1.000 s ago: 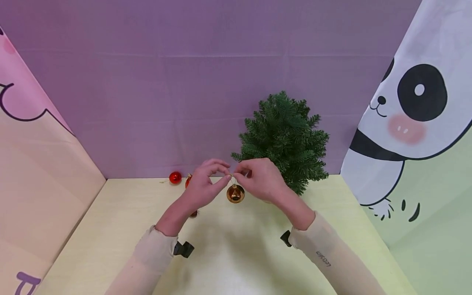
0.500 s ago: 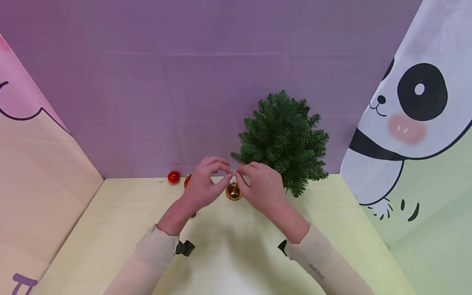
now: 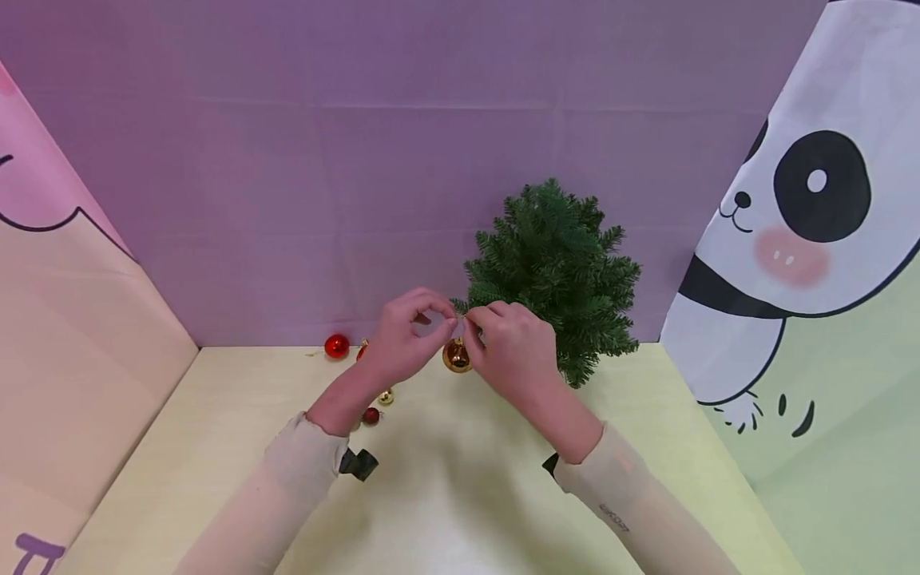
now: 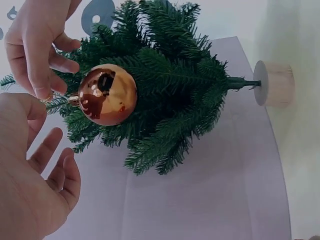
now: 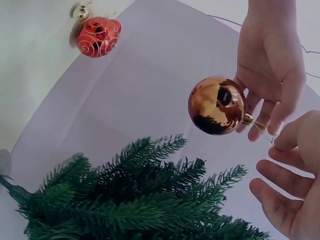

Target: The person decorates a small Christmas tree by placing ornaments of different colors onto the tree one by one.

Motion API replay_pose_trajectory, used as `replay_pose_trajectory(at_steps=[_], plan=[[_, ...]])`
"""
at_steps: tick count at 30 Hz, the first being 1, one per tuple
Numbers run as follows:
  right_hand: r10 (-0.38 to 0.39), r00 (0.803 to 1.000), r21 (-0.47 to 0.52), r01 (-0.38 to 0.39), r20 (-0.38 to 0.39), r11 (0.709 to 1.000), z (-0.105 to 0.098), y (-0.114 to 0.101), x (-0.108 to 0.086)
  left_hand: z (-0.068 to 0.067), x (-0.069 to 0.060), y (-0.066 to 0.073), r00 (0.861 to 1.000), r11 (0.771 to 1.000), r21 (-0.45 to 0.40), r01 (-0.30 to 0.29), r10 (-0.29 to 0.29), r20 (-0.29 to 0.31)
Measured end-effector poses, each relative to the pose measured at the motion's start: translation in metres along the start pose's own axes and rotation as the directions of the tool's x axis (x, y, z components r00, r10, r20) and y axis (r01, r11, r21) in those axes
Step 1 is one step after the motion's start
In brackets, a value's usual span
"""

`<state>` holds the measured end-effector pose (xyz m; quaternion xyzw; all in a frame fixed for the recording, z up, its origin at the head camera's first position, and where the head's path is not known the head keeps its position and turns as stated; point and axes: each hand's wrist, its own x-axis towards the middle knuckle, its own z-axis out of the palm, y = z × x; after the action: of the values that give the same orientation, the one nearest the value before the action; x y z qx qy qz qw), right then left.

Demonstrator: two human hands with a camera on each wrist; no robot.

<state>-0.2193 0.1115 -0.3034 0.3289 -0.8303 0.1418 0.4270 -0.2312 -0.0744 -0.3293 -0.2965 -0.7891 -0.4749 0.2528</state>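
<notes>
A shiny gold Christmas bauble [image 3: 457, 356] hangs by its thin gold cord [image 5: 261, 131] between the two hands, above the table. The left hand [image 3: 404, 335] pinches the cord between thumb and forefinger. Close against it, the right hand [image 3: 513, 351] pinches the same cord with its fingertips, its other fingers loosely bent in the right wrist view. Just behind the bauble stands a green artificial Christmas tree [image 3: 549, 263], with no ornament seen on it. Where the fingertips meet, part of the cord is hidden.
Left of the hands lie a red bauble [image 3: 336, 346], a small gold ball [image 3: 386, 396] and a small dark red ball [image 3: 370, 416]. A swirl-patterned red bauble [image 5: 97, 37] is partly hidden behind the left hand in the head view. The tree has a round wooden base [image 4: 275, 84].
Both hands have risen slightly with the bauble. The small gold ball has come into view below the left hand, and the dark red one shows more fully.
</notes>
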Motion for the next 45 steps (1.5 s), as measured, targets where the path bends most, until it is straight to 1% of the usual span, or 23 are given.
replay_pose_trajectory(at_steps=[3,7,10,16,20,24,29,35,38,42,45], plan=[[0.019,1.000,-0.009,-0.019,0.020,1.000,-0.001,0.000,0.005,-0.002,0.006,0.002,1.000,0.999,-0.017,0.031,-0.031,-0.006],[0.044,0.998,-0.022,-0.043,0.042,0.999,0.000,0.000,0.011,-0.004,0.015,0.002,0.999,0.999,-0.018,0.042,-0.042,-0.004],[0.063,0.996,-0.020,-0.062,0.061,0.998,0.001,0.000,0.015,-0.005,0.021,0.001,0.998,0.998,-0.011,0.058,-0.058,0.000],[0.110,0.989,-0.025,-0.108,0.102,0.994,0.002,0.001,0.018,-0.002,0.029,-0.003,0.993,0.993,0.019,0.115,-0.116,0.020],[0.124,0.983,-0.063,-0.117,0.135,0.991,0.004,0.003,0.022,0.000,0.035,-0.005,0.989,0.989,0.011,0.145,-0.145,0.027],[0.146,0.976,-0.111,-0.129,0.164,0.985,0.003,0.005,0.027,0.003,0.041,-0.007,0.987,0.987,0.012,0.158,-0.159,0.037],[0.170,0.966,-0.160,-0.140,0.196,0.977,0.001,0.006,0.031,0.005,0.046,-0.007,0.982,0.984,0.003,0.181,-0.181,0.060],[0.202,0.952,-0.220,-0.151,0.231,0.964,0.000,0.006,0.038,0.005,0.053,-0.008,0.978,0.979,-0.013,0.203,-0.202,0.060],[0.216,0.943,-0.211,-0.165,0.252,0.964,0.000,0.007,0.041,0.005,0.054,-0.009,0.975,0.977,-0.019,0.213,-0.212,0.062],[0.221,0.941,-0.202,-0.171,0.258,0.964,-0.001,0.008,0.044,0.005,0.054,-0.009,0.975,0.975,-0.034,0.218,-0.216,0.050],[0.235,0.933,-0.207,-0.182,0.273,0.961,0.000,0.007,0.043,0.005,0.052,-0.009,0.970,0.971,-0.023,0.237,-0.235,0.065]])
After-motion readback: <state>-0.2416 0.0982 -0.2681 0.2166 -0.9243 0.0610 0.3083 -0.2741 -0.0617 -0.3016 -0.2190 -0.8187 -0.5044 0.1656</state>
